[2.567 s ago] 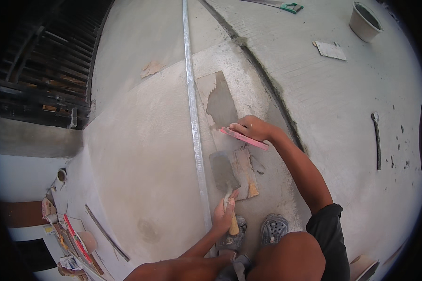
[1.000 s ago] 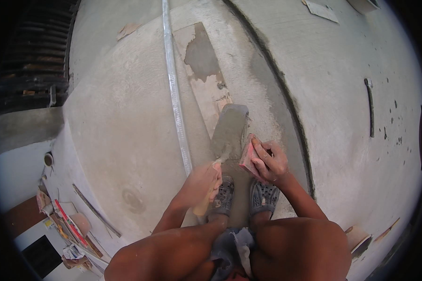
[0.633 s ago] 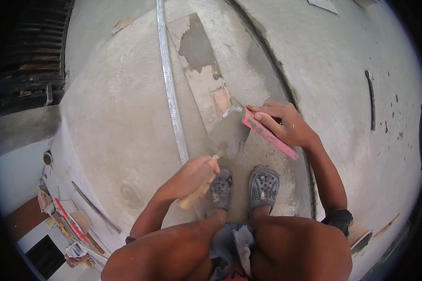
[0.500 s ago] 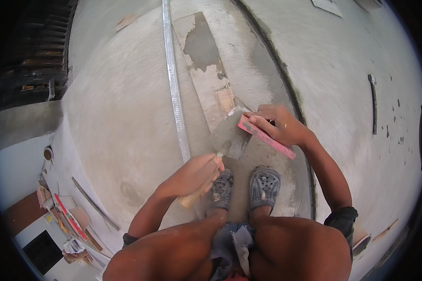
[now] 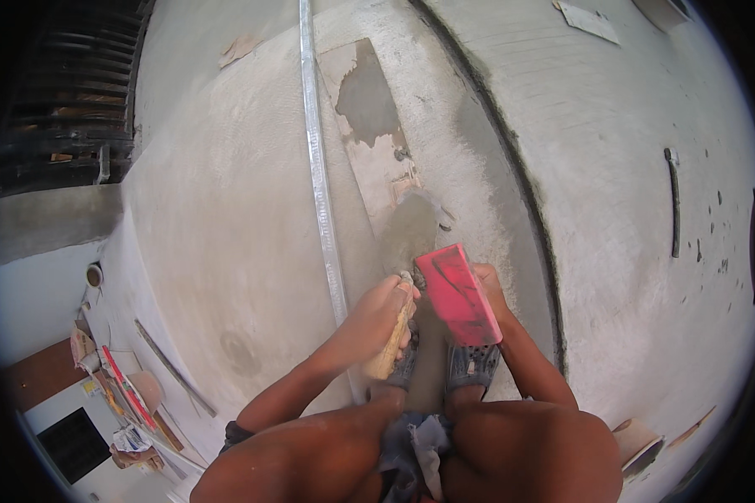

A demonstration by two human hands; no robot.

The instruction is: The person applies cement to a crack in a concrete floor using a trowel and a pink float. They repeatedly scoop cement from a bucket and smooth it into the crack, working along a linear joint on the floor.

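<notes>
My left hand (image 5: 369, 323) is closed around the wooden handle of a trowel (image 5: 408, 225), whose blurred blade carries grey mortar. My right hand (image 5: 489, 287), mostly hidden, grips a pink rectangular float (image 5: 460, 298), tilted so its broad, dark-streaked face shows; its upper left corner is close to the trowel's neck. Beyond both tools a long board (image 5: 352, 158), partly coated with grey mortar, lies on the pale floor. Beneath my hands are my grey clogs (image 5: 470, 360), on either side of a damp grey patch.
A long metal straightedge (image 5: 317, 159) runs left of the board, a dark groove (image 5: 520, 168) right of it. Farther out are a black bar (image 5: 673, 201), a white piece (image 5: 585, 21), a bucket (image 5: 658, 10), a metal grating (image 5: 84, 101) and piled tools and scraps (image 5: 130, 394).
My right hand has drawn down and toward me, turning the pink float from edge-on to face-up, beside the trowel. My left hand has shifted slightly right, still holding the trowel.
</notes>
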